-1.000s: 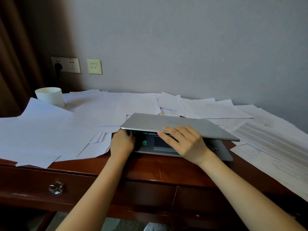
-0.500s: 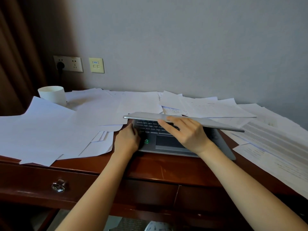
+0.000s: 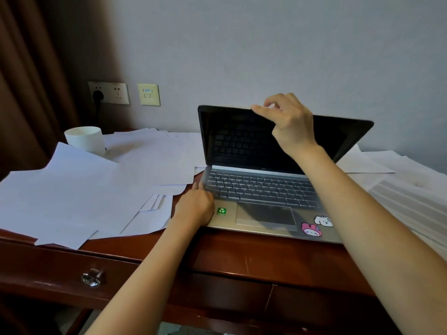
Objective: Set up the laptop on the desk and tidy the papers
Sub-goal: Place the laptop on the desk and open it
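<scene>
A silver laptop (image 3: 263,189) stands open on the dark wooden desk (image 3: 242,257), its black screen upright and unlit. My right hand (image 3: 287,124) pinches the top edge of the lid near its middle. At the base's front left corner rests my left hand (image 3: 196,206), fingers curled against the edge by the keyboard. Loose white papers (image 3: 79,194) lie scattered over the desk left of the laptop, and more papers (image 3: 406,189) spread out on its right. Stickers mark the palm rest.
A white cup (image 3: 84,139) stands at the back left among the papers. Wall sockets (image 3: 108,93) with a black plug sit above it, beside a brown curtain (image 3: 26,93). A drawer with a glass knob (image 3: 93,278) runs under the desk's front edge.
The lid went from nearly closed to fully upright, lifted by my right hand, which rose with it. My left hand stayed at the base's left corner.
</scene>
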The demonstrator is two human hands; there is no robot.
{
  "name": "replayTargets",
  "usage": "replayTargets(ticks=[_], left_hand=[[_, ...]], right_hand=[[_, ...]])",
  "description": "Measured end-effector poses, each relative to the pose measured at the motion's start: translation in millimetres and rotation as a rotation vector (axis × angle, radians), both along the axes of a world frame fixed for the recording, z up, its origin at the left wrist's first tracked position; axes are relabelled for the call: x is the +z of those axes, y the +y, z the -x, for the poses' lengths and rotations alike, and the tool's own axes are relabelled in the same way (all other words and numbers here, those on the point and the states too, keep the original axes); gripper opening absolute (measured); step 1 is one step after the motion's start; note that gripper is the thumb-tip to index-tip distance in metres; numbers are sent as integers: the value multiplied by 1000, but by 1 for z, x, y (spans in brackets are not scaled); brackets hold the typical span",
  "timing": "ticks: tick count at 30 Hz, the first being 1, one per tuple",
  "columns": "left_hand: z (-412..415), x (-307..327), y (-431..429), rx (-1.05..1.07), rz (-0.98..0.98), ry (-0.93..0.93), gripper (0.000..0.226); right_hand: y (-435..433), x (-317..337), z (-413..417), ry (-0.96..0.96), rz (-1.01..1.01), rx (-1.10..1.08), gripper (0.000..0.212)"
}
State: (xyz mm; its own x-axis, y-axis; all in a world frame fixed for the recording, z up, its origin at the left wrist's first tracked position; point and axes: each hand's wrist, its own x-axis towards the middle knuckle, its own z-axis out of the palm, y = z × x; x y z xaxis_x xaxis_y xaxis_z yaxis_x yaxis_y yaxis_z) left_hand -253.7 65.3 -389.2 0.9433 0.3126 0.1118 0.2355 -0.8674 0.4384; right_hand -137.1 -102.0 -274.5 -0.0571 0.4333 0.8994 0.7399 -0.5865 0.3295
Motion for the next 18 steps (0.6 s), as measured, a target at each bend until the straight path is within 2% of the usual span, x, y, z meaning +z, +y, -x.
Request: replayTargets(ticks=[4,10,12,15,18], left_hand=[[-8,-3,3,30,32,-77,35],[-10,-3,4,57,-12,-149,32],[-8,-2,3,51,-6,-163,34],[-8,-1,2,54,-8,-167,33],[-7,0,2,65,-6,-169,31]], right_hand=[[5,14,-23,24,-140,-92,38],[24,3,-37,-183,-329,-231,21],[25,-7,-38,-219,-369,-283,23],[23,-18,-26,-194,-305,-404,31],[24,-24,-12,-2,-163,-535,42]])
